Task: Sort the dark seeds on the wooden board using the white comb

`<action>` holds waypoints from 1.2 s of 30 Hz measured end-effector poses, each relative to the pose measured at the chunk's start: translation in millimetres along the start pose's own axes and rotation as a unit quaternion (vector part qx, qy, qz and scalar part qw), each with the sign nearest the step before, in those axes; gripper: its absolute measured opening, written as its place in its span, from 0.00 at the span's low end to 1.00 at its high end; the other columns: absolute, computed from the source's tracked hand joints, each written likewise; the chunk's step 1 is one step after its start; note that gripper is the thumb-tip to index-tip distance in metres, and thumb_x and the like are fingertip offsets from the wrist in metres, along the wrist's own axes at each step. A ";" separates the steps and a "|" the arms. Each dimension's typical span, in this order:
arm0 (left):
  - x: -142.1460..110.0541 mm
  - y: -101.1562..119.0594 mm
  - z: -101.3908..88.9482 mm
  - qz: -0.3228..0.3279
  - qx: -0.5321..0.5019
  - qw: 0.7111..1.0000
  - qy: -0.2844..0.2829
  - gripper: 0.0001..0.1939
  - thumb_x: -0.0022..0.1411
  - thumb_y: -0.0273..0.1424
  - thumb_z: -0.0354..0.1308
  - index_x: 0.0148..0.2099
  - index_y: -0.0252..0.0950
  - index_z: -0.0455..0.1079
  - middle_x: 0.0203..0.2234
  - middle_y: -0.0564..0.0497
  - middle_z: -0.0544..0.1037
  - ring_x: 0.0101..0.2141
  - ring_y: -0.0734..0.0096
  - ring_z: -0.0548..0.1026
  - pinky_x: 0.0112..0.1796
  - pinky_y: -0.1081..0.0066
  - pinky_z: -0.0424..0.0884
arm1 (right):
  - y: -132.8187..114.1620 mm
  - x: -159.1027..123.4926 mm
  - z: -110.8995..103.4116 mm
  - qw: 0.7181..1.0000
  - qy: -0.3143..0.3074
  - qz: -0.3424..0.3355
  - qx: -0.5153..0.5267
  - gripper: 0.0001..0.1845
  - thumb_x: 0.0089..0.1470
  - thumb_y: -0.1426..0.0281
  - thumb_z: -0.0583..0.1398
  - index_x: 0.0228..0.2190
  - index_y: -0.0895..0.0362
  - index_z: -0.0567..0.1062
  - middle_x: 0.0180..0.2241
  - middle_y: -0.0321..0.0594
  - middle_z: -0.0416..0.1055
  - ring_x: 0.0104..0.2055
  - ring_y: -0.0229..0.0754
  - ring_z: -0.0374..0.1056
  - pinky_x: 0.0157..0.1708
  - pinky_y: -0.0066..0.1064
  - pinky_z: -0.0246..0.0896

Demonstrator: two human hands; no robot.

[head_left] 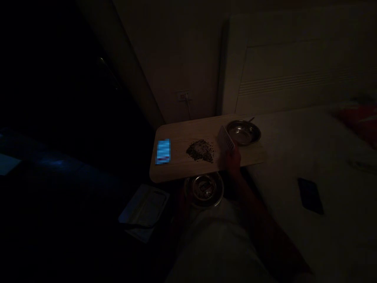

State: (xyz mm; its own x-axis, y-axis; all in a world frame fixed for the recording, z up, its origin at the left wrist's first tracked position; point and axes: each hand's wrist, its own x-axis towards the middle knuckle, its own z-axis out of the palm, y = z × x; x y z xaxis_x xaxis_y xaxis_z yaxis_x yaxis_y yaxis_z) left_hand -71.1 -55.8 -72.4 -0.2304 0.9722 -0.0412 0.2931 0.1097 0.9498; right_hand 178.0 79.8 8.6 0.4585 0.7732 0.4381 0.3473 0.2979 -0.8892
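A pale flat piece with a row of dark slots [227, 138] stands tilted on edge over the wooden board, gripped by my right hand [234, 159]. Left of it, a loose pile of small dark bits mixed with pale ones [202, 150] lies on the wood. Below the board's front edge is a shiny metal bowl [219, 196], with a smaller round metal shape inside it. My left hand [185, 196], very dim, is closed at this bowl's left rim; its fingers barely show. Another metal bowl [244, 133] with a utensil handle rests on the board, just right of the slotted piece.
The room is very dark. A lit, blurred screen [163, 151] lies on the left end of the wooden board [179, 133]. A bed [282, 157] with a dark phone-like slab [310, 195] is on the right. A pale packet or box [144, 212] sits low left.
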 end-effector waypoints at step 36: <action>4.3 -14.6 0.7 0.028 0.004 1.000 -0.001 0.31 0.63 0.45 0.59 0.66 0.44 0.67 0.64 0.43 0.72 0.65 0.49 0.66 0.64 0.50 0.60 | -6.1 -6.8 7.0 0.999 -0.039 -0.030 0.020 0.28 0.58 0.69 0.55 0.59 0.55 0.71 0.58 0.48 0.74 0.61 0.50 0.70 0.63 0.47 0.63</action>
State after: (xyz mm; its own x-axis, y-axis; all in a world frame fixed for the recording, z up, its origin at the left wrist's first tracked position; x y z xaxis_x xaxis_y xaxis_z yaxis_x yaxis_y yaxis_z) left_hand -75.7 -53.1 -86.6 -0.2116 0.9773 0.0120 0.3130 0.0561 0.9481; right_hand 167.1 76.7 10.1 0.3726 0.7938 0.4807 0.3380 0.3663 -0.8669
